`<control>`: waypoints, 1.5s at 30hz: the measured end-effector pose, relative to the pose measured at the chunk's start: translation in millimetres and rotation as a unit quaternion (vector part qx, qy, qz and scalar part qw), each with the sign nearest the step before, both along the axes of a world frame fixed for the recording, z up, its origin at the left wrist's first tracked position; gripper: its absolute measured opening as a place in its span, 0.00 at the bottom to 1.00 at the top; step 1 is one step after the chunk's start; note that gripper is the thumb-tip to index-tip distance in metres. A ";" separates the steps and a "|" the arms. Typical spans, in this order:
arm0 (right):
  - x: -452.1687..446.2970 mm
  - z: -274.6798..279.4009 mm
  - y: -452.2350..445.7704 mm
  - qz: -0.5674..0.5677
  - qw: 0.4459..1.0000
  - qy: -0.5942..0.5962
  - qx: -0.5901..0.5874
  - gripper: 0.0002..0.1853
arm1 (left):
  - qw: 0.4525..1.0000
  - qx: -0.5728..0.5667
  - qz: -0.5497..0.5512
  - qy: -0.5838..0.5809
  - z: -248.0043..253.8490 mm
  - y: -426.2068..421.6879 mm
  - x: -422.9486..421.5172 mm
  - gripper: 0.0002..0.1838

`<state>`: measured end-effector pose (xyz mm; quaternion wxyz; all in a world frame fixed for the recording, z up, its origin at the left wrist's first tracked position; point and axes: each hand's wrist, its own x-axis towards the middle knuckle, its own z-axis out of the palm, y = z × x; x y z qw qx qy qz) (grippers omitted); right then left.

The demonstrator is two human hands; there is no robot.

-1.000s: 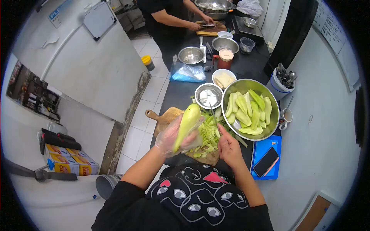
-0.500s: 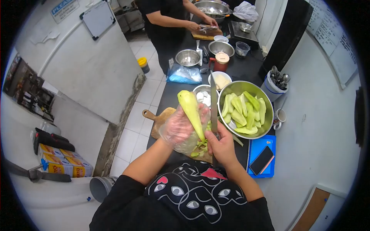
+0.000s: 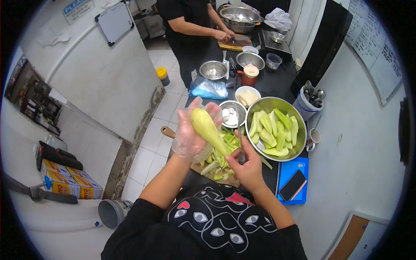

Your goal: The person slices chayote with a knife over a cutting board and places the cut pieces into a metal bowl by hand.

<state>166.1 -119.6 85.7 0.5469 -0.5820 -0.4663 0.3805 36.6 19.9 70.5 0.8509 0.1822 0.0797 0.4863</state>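
Note:
My left hand [image 3: 190,134], in a clear plastic glove, holds a pale green, peeled, pear-shaped vegetable [image 3: 203,125] across its palm, fat end up and away from me. My right hand [image 3: 248,167] is bare and closed round the dark handle of a knife [image 3: 242,156], whose blade points away and is seen nearly edge-on. The right thumb is at the vegetable's narrow end. Below both hands, green peelings [image 3: 212,164] cover much of a wooden cutting board [image 3: 197,168]. Just right of my hands stands a large steel bowl [image 3: 302,143] of peeled green pieces [image 3: 277,132].
Beyond my hands are a small bowl of white pieces [image 3: 229,117], a white bowl [image 3: 248,96], a red mug [image 3: 248,78] and a blue plastic bag [image 3: 209,89]. A phone [image 3: 293,185] lies on a blue folder [image 3: 303,167] at right. Another person [image 3: 186,30] cuts at the far end.
My left hand has moved up and left with the vegetable, its fingers now showing. The knife blade has turned from broad to nearly edge-on, uncovering more peelings. The other person's hands have shifted slightly.

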 end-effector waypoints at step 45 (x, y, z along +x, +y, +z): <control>13.8 -2.0 -23.4 0.078 0.929 -0.359 0.051 0.27 | 0.987 -0.097 -0.054 0.114 -5.8 4.4 10.7 0.14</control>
